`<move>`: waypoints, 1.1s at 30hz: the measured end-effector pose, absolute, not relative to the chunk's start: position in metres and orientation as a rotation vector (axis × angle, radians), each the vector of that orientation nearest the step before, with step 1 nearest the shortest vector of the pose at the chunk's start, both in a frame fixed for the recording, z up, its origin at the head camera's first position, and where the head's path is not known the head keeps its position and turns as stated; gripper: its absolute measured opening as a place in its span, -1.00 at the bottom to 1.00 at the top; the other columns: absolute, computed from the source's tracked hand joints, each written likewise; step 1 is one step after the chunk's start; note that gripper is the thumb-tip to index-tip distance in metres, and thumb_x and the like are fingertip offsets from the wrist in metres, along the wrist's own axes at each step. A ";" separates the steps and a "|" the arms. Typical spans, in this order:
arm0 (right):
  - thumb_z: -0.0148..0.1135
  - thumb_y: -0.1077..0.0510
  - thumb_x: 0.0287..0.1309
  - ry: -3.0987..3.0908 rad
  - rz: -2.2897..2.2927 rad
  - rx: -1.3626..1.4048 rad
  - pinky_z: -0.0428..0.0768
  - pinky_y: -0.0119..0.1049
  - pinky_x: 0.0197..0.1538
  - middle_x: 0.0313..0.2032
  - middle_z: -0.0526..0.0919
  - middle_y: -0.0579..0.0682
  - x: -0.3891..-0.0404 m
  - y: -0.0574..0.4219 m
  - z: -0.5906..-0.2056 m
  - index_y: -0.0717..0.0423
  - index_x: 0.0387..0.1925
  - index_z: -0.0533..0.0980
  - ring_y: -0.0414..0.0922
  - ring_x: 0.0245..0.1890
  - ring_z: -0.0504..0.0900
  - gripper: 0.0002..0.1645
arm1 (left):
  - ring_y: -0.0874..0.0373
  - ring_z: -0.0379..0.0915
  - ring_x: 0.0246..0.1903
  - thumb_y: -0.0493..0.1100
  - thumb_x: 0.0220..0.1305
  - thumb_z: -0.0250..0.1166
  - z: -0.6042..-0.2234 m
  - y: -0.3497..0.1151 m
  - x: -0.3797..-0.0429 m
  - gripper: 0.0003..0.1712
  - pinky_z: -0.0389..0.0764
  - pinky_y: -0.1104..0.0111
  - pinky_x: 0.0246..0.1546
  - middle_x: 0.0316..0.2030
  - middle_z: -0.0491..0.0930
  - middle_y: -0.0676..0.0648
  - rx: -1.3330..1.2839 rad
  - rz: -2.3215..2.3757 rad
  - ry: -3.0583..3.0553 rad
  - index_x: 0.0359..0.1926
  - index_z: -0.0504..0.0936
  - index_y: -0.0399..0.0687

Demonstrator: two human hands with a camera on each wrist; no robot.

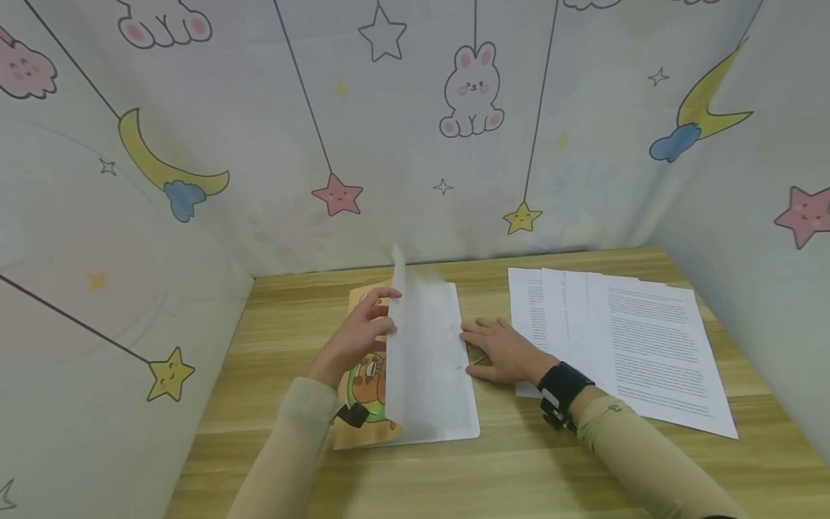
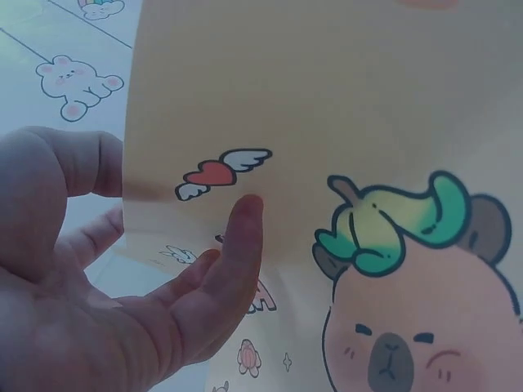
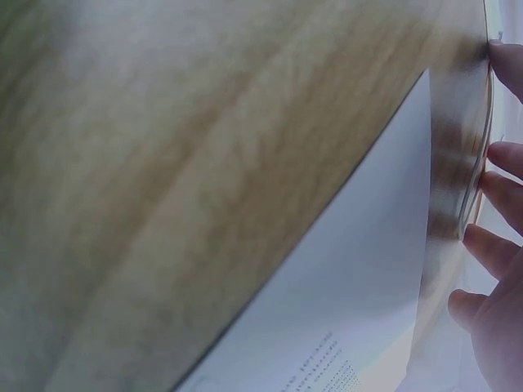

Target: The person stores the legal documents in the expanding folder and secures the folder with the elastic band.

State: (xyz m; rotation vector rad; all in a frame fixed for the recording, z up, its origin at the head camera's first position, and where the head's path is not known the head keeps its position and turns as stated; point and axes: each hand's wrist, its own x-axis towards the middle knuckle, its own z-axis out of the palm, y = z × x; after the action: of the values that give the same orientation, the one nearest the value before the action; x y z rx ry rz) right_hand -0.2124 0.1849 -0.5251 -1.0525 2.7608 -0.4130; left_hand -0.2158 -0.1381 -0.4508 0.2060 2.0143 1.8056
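A booklet (image 1: 441, 404) lies on the table, its orange cover (image 1: 364, 432) printed with a cartoon capybara (image 2: 409, 327). The cover is partly lifted, with its pale inner side and a white sheet showing to the right. My left hand (image 1: 353, 335) pinches the lifted cover; in the left wrist view, one digit of the left hand (image 2: 122, 318) lies against the printed face while other fingers pass behind the edge. My right hand (image 1: 502, 349) rests beside the booklet, fingertips touching its right edge. In the right wrist view, the spread fingers (image 3: 494, 245) appear at the frame's right side.
Several overlapping printed sheets (image 1: 655, 346) lie on the wooden table (image 1: 538, 461), right of the booklet and close to my right hand. Cloth walls (image 1: 415, 144) with bunnies, stars and moons rise behind the table and at both sides.
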 end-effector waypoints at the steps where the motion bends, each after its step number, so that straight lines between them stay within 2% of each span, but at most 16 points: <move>1: 0.29 -0.25 0.36 2.762 -0.411 -1.054 0.09 0.43 0.47 0.55 0.33 0.09 -0.213 0.185 -0.525 0.15 0.49 0.39 0.26 0.56 0.22 -0.14 | -0.06 0.55 -0.10 -0.37 0.40 0.06 -0.451 -0.139 -0.216 -0.35 0.70 0.09 -0.17 0.22 0.44 -0.30 0.197 1.821 1.998 0.45 0.30 0.11; 6: 0.29 -0.25 0.36 2.759 -0.408 -1.064 0.11 0.44 0.47 0.54 0.34 0.10 -0.213 0.184 -0.523 0.15 0.49 0.40 0.27 0.55 0.23 -0.14 | -0.12 0.55 0.01 -0.37 0.41 0.00 -0.451 -0.141 -0.216 -0.34 0.73 0.08 -0.16 0.29 0.41 -0.37 0.187 1.879 1.937 0.48 0.25 0.11; 12: 0.30 -0.24 0.36 2.754 -0.411 -1.062 0.10 0.45 0.46 0.54 0.34 0.12 -0.213 0.184 -0.522 0.16 0.48 0.40 0.28 0.55 0.22 -0.14 | -0.21 0.48 0.15 -0.36 0.42 0.01 -0.455 -0.144 -0.216 -0.34 0.72 0.04 -0.07 0.37 0.35 -0.35 0.205 1.934 1.904 0.49 0.25 0.10; 26: 0.31 -0.23 0.35 2.756 -0.462 -1.075 0.13 0.41 0.47 0.53 0.35 0.15 -0.214 0.187 -0.529 0.17 0.49 0.40 0.27 0.55 0.22 -0.14 | -0.06 0.50 0.08 -0.41 0.40 0.04 -0.467 -0.154 -0.212 -0.30 0.70 0.07 -0.07 0.24 0.38 -0.24 0.281 2.094 1.796 0.51 0.21 0.02; 33: 0.26 -0.27 0.36 2.770 -0.477 -1.044 0.08 0.38 0.51 0.55 0.32 0.10 -0.214 0.187 -0.527 0.13 0.52 0.37 0.24 0.57 0.19 -0.11 | -0.02 0.51 0.04 -0.41 0.40 0.04 -0.467 -0.153 -0.210 -0.31 0.69 0.11 -0.09 0.19 0.40 -0.20 0.248 2.123 1.759 0.50 0.22 0.02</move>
State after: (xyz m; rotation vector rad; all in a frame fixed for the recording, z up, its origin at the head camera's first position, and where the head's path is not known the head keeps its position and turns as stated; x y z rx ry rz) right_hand -0.2144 0.1874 -0.5266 -1.0438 2.7697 -0.4770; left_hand -0.2101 -0.1533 -0.4674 0.2484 1.7590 2.1233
